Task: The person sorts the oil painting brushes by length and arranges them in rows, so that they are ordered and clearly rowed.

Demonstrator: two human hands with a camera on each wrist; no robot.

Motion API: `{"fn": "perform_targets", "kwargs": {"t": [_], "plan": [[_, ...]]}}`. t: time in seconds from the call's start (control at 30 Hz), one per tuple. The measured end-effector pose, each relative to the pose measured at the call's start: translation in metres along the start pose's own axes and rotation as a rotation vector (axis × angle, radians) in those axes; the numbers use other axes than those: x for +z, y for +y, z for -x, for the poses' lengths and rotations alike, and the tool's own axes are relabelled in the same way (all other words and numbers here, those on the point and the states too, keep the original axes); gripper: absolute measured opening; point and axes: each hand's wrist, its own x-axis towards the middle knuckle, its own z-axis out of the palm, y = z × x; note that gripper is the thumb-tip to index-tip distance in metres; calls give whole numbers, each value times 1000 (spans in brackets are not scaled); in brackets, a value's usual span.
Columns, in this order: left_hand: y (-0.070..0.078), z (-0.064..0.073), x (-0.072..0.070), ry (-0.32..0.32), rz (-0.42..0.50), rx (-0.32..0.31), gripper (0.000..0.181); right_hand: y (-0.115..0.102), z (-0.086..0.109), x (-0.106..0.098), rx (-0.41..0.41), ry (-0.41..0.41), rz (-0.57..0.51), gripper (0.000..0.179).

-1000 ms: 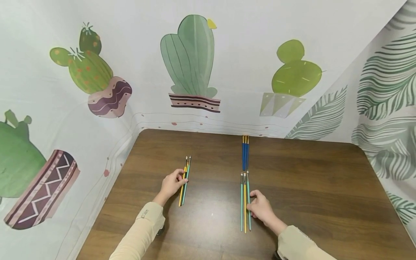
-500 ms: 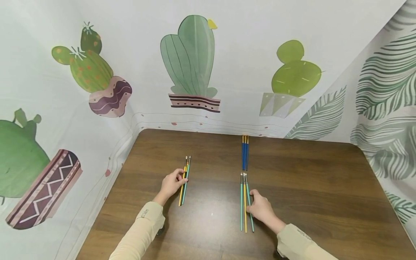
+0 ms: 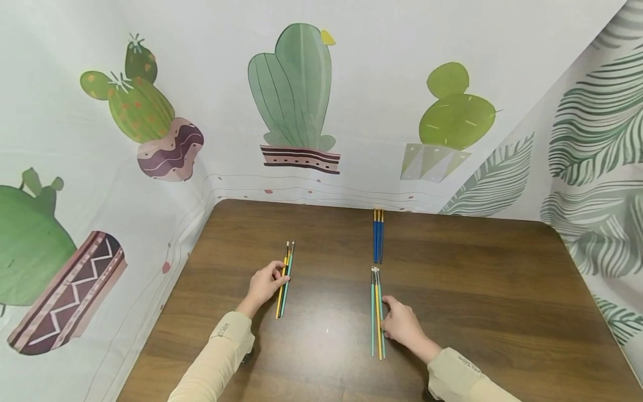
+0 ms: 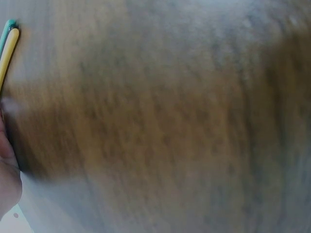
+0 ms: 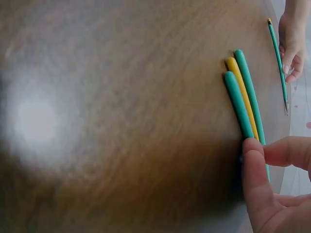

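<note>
On the left of the table in the head view, my left hand (image 3: 263,285) pinches a small bundle of paintbrushes: a yellow one (image 3: 278,301), a dark one and a green one (image 3: 285,296). Only the hand's edge (image 4: 7,170) and some handle ends show in the left wrist view. My right hand (image 3: 402,324) holds the lower part of a green paintbrush (image 3: 379,287) between thumb and finger. Close beside that brush lie a yellow paintbrush (image 3: 377,312) and another green paintbrush (image 3: 373,318). Their rounded handle ends show in the right wrist view, past my thumb and fingers (image 5: 255,174).
Several blue paintbrushes (image 3: 378,240) lie at the table's back edge, just beyond the right-hand group. The brown wooden table (image 3: 477,268) meets a white cloth (image 3: 372,100) printed with cacti and leaves.
The right green paintbrush has moved left against the yellow one; its tilt swung out and then straightened. My right hand has shifted slightly left with it. The left hand stays in place.
</note>
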Motion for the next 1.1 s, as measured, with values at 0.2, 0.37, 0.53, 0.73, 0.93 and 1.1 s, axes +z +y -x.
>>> {"fn": "perform_targets", "kwargs": {"t": [0.2, 0.37, 0.53, 0.73, 0.93, 1.1], "plan": [[1, 0, 0, 0, 3, -5, 31, 0, 1, 5, 3, -9, -59, 57], [1, 0, 0, 2, -2, -2, 31, 1, 0, 6, 18, -11, -97, 59], [0, 0, 0, 9, -4, 13, 31, 1, -1, 4, 9, -7, -108, 58], [0, 0, 0, 9, 4, 10, 30, -3, -7, -1, -9, 30, -108, 48], [-1, 0, 0, 6, 5, 10, 31, -21, -20, 4, -60, 14, -226, 33], [-1, 0, -1, 7, 6, 12, 31, -47, -35, 25, -79, -54, -391, 33]]}}
